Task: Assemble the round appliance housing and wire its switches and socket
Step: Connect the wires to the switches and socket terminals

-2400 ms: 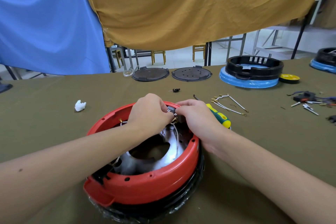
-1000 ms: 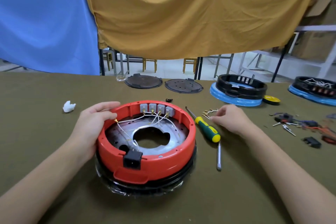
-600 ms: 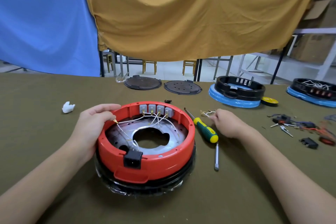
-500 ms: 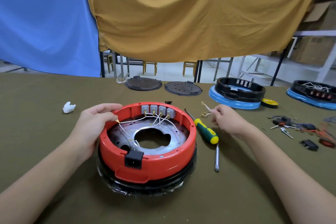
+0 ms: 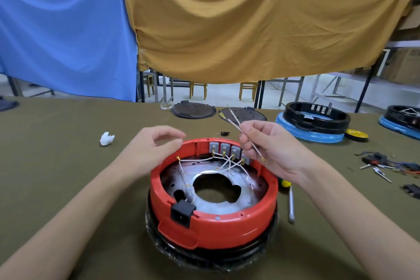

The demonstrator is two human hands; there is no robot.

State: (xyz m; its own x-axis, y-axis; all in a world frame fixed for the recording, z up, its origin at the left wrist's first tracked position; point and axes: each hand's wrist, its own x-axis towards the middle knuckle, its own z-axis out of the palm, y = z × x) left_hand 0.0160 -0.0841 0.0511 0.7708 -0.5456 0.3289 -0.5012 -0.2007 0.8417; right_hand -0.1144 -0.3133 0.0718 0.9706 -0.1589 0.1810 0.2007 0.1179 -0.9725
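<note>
head view: my right hand now pinches loose wires lifted above the red housing; left hand, off its rim, hovers spread, ready for connecting.

An assembly workshop: cloth-covered workbench, spare black housings, loose connectors, metal racks.

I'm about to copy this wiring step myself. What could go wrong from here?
1. The right hand pinches two loose wires together; one could slip or go to the wrong terminal on the switches.
2. Wires already cross inside the red housing; pushing in more may snag them.
3. The left hand hovers open, so the housing may shift.
</note>
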